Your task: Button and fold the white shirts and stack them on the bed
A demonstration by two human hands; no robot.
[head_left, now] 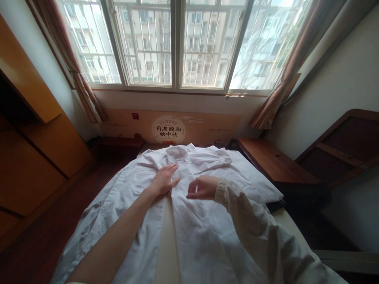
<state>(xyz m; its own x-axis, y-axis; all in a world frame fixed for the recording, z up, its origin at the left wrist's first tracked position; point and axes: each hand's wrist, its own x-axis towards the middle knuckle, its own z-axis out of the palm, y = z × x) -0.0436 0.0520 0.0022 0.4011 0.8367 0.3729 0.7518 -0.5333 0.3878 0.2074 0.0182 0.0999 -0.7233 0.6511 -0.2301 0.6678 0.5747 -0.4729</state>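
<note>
A long white garment (pixel 139 169) with a collar at its far end lies spread over a pale surface (pixel 167 240), which shows through the front opening. Folds and creases run across the fabric. My left hand (pixel 164 179) rests flat on it, palm down and fingers stretched out, beside the upper end of the opening. Just to the right, my right hand (pixel 203 187) is over the garment, fingers curled toward the thumb in a pinch. Whether the tips hold any fabric is not visible. A loose pale sleeve covers my right arm; my left forearm is bare.
A dark striped cloth (pixel 275 206) shows under the garment's right edge. A brown wooden table (pixel 275 161) stands to the right, with a dark-panelled wooden board (pixel 343 146) beyond it. Wooden cabinets (pixel 35 157) line the left. A printed banner (pixel 204 122) hangs below the barred window.
</note>
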